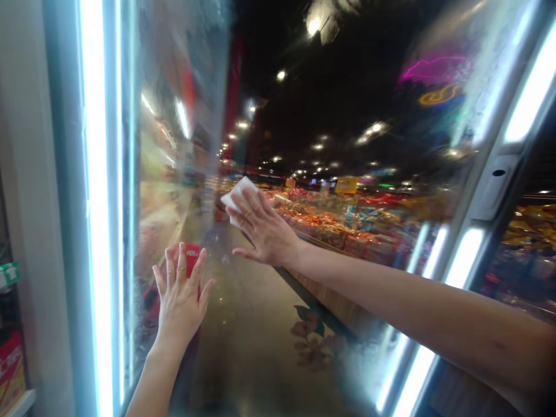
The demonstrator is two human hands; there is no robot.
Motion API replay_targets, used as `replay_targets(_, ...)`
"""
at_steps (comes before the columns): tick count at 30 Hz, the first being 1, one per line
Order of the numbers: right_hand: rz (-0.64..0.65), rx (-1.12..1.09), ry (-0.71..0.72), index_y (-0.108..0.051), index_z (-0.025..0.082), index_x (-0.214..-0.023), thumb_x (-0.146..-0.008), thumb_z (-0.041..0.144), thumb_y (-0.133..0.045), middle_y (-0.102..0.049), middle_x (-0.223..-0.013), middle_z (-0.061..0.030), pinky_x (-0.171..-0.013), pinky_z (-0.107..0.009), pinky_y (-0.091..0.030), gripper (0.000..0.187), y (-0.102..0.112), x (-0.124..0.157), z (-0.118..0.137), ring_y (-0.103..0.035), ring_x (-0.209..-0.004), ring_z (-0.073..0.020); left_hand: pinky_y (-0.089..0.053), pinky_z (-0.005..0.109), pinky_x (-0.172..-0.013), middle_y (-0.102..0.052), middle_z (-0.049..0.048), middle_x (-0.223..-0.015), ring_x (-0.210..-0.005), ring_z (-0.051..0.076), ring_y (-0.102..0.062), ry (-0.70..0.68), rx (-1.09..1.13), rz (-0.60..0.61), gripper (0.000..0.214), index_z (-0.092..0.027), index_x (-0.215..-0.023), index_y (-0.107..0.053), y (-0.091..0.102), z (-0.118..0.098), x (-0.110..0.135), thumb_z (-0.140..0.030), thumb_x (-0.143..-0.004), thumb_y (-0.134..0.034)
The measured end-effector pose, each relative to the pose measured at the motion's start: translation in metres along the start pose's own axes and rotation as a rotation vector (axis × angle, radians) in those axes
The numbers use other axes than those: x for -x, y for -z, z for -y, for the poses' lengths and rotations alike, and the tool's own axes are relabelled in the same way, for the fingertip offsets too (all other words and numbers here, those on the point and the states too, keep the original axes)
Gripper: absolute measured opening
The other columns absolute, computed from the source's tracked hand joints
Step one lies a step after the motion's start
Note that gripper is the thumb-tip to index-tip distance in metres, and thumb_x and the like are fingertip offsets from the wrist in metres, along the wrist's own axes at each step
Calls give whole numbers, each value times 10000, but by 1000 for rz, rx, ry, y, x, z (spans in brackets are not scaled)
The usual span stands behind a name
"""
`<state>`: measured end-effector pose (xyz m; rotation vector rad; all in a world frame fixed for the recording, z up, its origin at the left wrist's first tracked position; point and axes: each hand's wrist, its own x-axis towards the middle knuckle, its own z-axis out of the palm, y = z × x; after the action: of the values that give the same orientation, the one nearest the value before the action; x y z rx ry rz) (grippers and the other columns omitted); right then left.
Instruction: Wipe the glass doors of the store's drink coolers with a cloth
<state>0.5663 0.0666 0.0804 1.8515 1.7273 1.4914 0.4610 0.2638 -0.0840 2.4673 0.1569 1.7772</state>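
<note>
white cloth (238,188), far and right of the left hand (180,298), sits under the right hand (269,231), fingers slightly apart, covering rather than clamping it, against an apparent glass pane (260,313); left hand spread, nothing seen held; even finger pressure probably serves best.

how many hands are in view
2: the left hand, open at lower left, and the right hand, near the middle, flat over a white cloth. No others show.
</note>
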Motion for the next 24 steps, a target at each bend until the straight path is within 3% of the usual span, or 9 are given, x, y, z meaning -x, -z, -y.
replay_targets(3, 102, -100, 307, -379, 131, -1574, -896, 643, -618, -262, -1701, -75, -1325, -476, -134, 883, -13, 29, 18, -68, -1607, -256, -95, 726, -1246, -48, 75, -1735, -1597, 374, -2, 10, 34, -22, 787, -370, -1630, -135, -9, -5, 5, -349, -972, -566)
replay_targets(5, 150, -140, 429, -414, 181, -1560, -911, 594, -612, -320, -1680, -19, -1319, -421, -193, 795, -13, 40, 14, -143, -1597, -208, -68, 721, -1252, -36, 74, -1735, -1597, 371, 11, 15, 49, -38, 811, -365, -1633, -116, -15, -8, 9, -346, -966, -577)
replay_targets(7, 134, -128, 343, -355, 222, -1593, -938, 579, -595, -281, -1695, 0, -1320, -465, -179, 784, -2, 36, -4, -152, -1597, -230, -53, 718, -1254, -20, 72, -1735, -1597, 365, 25, 26, 50, -44, 820, -361, -1635, -95, -17, -12, 12, -348, -968, -572)
replay_targets(11, 6, -52, -64, -239, 200, -1637, -945, 653, -573, -111, -1734, -69, -1288, -652, -54, 891, 14, 26, -25, -19, -1597, -372, -42, 715, -1257, -8, 66, -1736, -1595, 363, 46, 58, 41, -37, 812, -356, -1636, -102, -14, -24, 12, -375, -972, -569)
replay_targets(13, 48, -115, -11, -258, 191, -1631, -928, 669, -588, -140, -1729, -73, -1295, -634, -78, 912, 9, 43, -13, -59, -1597, -363, -51, 713, -1258, -22, 58, -1737, -1596, 370, 27, 36, 48, -24, 804, -369, -1631, -134, -13, -32, 12, -388, -965, -583)
replay_targets(17, 340, -260, 297, -314, 246, -1610, -946, 566, -599, -245, -1703, 16, -1317, -432, -217, 791, -6, 92, 14, -237, -1576, -211, -67, 699, -1267, -59, 53, -1735, -1599, 365, -5, -20, 58, 7, 791, -378, -1624, -175, -18, -49, 14, -407, -956, -596)
replay_targets(19, 383, -234, 239, -299, 255, -1616, -948, 550, -606, -236, -1705, 18, -1317, -454, -210, 793, -5, 100, 9, -230, -1579, -225, -58, 697, -1269, -71, 52, -1733, -1600, 357, 7, -25, 59, 10, 797, -373, -1626, -169, -22, -56, 15, -410, -955, -598)
replay_targets(22, 221, -142, -29, -246, 204, -1635, -929, 622, -611, -199, -1713, -63, -1307, -589, -142, 897, 2, 98, -3, -154, -1592, -326, -50, 695, -1272, -68, 40, -1732, -1601, 347, 15, -40, 59, -7, 793, -379, -1625, -162, -26, -63, 17, -355, -959, -592)
replay_targets(24, 133, -119, -67, -252, 176, -1632, -922, 665, -594, -205, -1711, -88, -1307, -595, -124, 928, 1, 104, 0, -125, -1596, -331, -52, 690, -1275, -78, 26, -1731, -1603, 338, 5, -48, 61, -14, 782, -396, -1621, -168, -28, -65, 17, -298, -962, -578)
